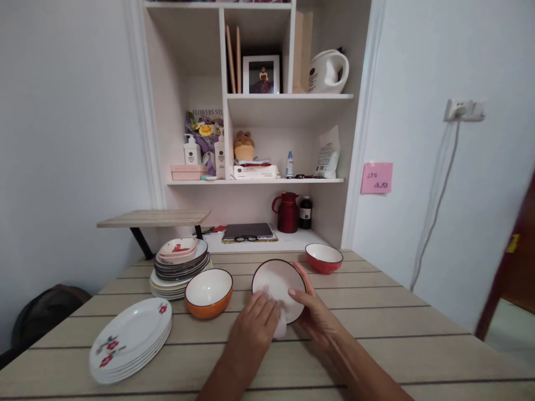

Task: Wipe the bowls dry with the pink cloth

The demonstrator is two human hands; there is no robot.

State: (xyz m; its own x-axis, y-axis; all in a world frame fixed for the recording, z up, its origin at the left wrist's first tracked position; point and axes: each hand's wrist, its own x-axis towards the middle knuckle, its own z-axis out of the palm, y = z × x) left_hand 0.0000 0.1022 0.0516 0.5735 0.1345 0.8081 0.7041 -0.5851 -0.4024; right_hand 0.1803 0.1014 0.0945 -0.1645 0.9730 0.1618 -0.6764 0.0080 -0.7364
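A bowl (273, 275) with a white inside and a dark rim is tilted toward me above the table. My right hand (315, 309) grips its right side, thumb over the rim and fingers behind. Inside the bowl, my left hand (257, 320) presses a pale cloth (281, 327) against the surface, its fingers closed over it. Much of the cloth is hidden under that hand. To the left stands an orange bowl (209, 294), white within. Behind and to the right sits a red bowl (324, 258).
Oval plates with red flowers (131, 334) are stacked at the front left. Behind them rises a pile of dark-rimmed plates (184, 270) topped by small pink-edged dishes (178, 249). A raised wooden shelf (154, 218), laptop (248, 231) and red jug (287, 213) are at the back.
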